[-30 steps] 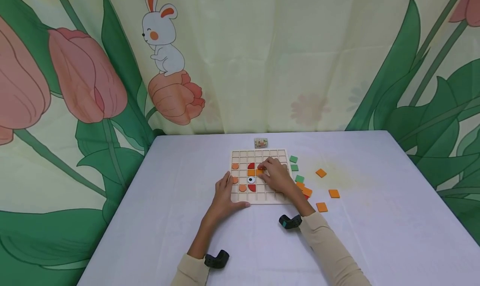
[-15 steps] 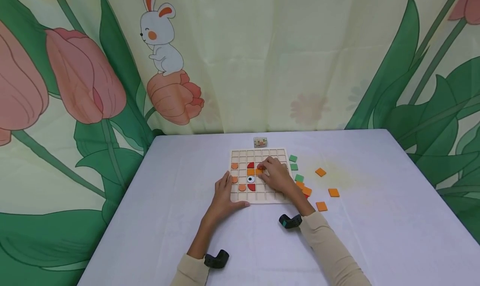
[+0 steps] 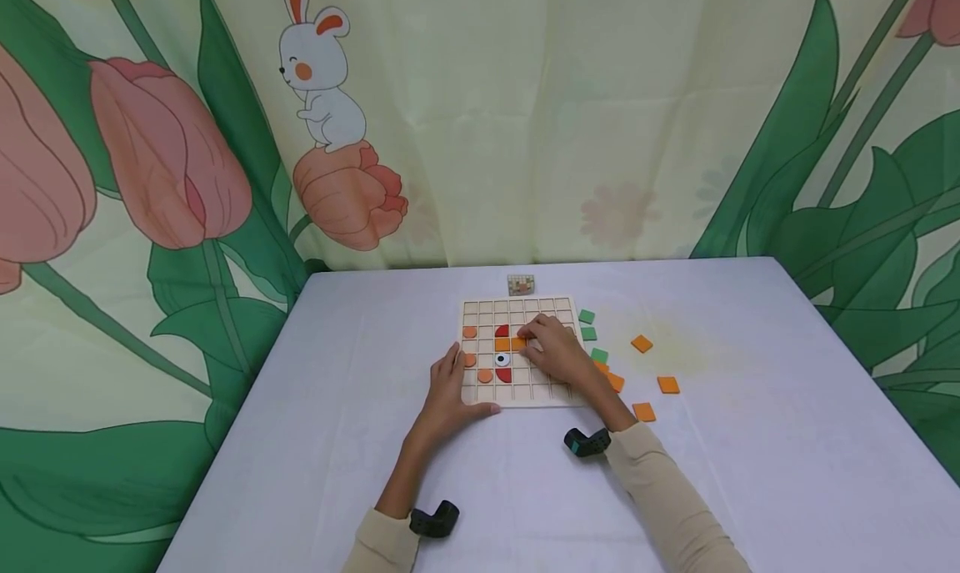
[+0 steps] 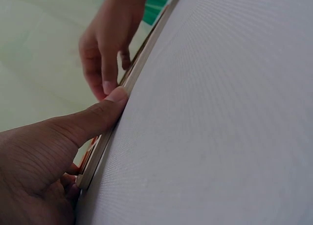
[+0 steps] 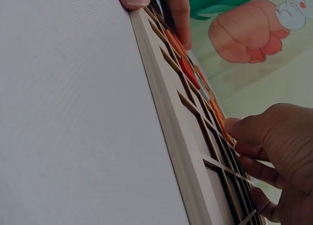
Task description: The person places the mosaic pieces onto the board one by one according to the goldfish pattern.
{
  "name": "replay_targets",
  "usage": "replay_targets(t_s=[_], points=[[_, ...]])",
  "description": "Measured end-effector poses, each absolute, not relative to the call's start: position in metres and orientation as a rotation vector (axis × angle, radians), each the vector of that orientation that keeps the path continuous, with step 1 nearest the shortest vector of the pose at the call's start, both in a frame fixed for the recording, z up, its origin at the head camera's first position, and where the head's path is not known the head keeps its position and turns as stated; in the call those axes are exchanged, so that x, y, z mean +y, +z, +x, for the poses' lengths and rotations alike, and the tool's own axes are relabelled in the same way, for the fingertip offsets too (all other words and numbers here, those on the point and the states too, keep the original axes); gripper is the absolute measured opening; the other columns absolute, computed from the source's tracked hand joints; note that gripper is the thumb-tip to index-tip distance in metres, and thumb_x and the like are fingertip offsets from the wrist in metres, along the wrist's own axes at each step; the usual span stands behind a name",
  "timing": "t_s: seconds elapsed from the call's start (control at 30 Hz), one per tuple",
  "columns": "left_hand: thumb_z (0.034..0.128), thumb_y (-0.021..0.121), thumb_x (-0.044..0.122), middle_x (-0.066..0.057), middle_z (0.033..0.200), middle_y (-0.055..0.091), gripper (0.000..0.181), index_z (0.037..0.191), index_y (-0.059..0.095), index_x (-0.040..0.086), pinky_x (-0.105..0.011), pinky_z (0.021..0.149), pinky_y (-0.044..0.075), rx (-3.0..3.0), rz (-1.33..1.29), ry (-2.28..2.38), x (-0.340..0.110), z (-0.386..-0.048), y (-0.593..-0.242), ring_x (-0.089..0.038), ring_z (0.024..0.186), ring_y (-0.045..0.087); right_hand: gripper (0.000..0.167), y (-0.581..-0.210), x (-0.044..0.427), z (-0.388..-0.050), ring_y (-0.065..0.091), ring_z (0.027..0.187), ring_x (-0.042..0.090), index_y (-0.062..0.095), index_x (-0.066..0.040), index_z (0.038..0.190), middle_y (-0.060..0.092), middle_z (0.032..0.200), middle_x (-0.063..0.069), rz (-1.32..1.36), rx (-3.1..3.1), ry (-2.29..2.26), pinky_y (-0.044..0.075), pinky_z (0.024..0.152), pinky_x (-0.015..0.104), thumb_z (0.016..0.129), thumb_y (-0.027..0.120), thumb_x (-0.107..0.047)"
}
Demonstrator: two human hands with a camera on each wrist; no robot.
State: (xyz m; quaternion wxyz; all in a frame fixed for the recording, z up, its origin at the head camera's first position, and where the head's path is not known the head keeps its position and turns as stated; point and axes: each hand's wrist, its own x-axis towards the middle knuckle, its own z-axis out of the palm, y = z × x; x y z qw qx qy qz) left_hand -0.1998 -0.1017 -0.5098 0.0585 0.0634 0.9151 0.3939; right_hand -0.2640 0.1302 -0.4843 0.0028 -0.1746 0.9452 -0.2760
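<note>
A pale wooden grid board (image 3: 542, 404) lies on the table. My left hand (image 3: 447, 396) grips its near left corner, the thumb along the front edge and the fingers at the left side. Over the board's middle, my right hand (image 3: 557, 353) has thumb and fingertips at an orange square tile (image 3: 517, 344), partly hidden by them. Beside that tile sits another orange square (image 3: 502, 344). A red rounded piece (image 3: 502, 331) lies above and a second red piece (image 3: 503, 375) below, with a white eye disc (image 3: 502, 359) between. Several orange discs (image 3: 485, 376) fill cells on the left.
Several green tiles (image 3: 588, 334) lie right of the board. Orange tiles (image 3: 668, 385) are scattered farther right, some partly behind the right forearm. A small patterned box or card (image 3: 521, 285) stands beyond the board's far edge. A printed curtain (image 3: 525, 139) hangs behind the table.
The right wrist and forearm have shifted slightly to the right, while the fingertips stay by the orange tile. The left hand keeps its place on the board.
</note>
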Motion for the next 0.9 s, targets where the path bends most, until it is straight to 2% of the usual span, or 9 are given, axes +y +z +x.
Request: replay_targets(t_s=[0.17, 0.57, 0.8, 0.9], points=[[0.0779, 0.095, 0.038, -0.015, 0.179, 0.014, 0.121, 0.169, 0.022, 0.003, -0.057, 0.125, 0.038, 2.772, 0.2, 1.212, -0.102, -0.199, -0.51, -0.039, 0.159, 0.019, 0.029, -0.484, 0.138, -0.264, 0.063, 0.122, 0.032, 0.071, -0.003, 0.129, 0.069, 0.126, 0.013, -0.61, 2.944, -0.958, 0.051, 0.11, 0.053, 0.103, 0.066, -0.017], [0.0774, 0.096, 0.039, -0.014, 0.179, 0.014, 0.123, 0.169, 0.021, 0.004, -0.056, 0.124, 0.039, 2.772, 0.21, 1.201, -0.102, -0.198, -0.51, -0.04, 0.159, 0.02, 0.026, -0.474, 0.168, -0.26, 0.067, 0.12, 0.033, 0.072, -0.001, 0.126, 0.069, 0.125, 0.015, -0.54, 2.929, -1.012, 0.058, 0.104, 0.05, 0.104, 0.067, -0.014], [0.0772, 0.095, 0.039, -0.015, 0.179, 0.015, 0.123, 0.169, 0.022, 0.004, -0.056, 0.124, 0.039, 2.776, 0.204, 1.22, -0.102, -0.197, -0.509, -0.04, 0.159, 0.02, 0.025, -0.47, 0.2, -0.258, 0.066, 0.117, 0.039, 0.072, 0.003, 0.124, 0.068, 0.122, 0.02, -0.5, 2.978, -1.046, 0.056, 0.105, 0.056, 0.103, 0.068, -0.01], [0.0775, 0.095, 0.038, -0.014, 0.179, 0.014, 0.123, 0.169, 0.022, 0.003, -0.056, 0.124, 0.04, 2.774, 0.199, 1.221, -0.101, -0.196, -0.508, -0.04, 0.159, 0.02, 0.027, -0.469, 0.216, -0.255, 0.063, 0.122, 0.04, 0.071, 0.002, 0.127, 0.066, 0.127, 0.021, -0.404, 2.98, -1.021, 0.053, 0.11, 0.058, 0.105, 0.066, -0.011]])
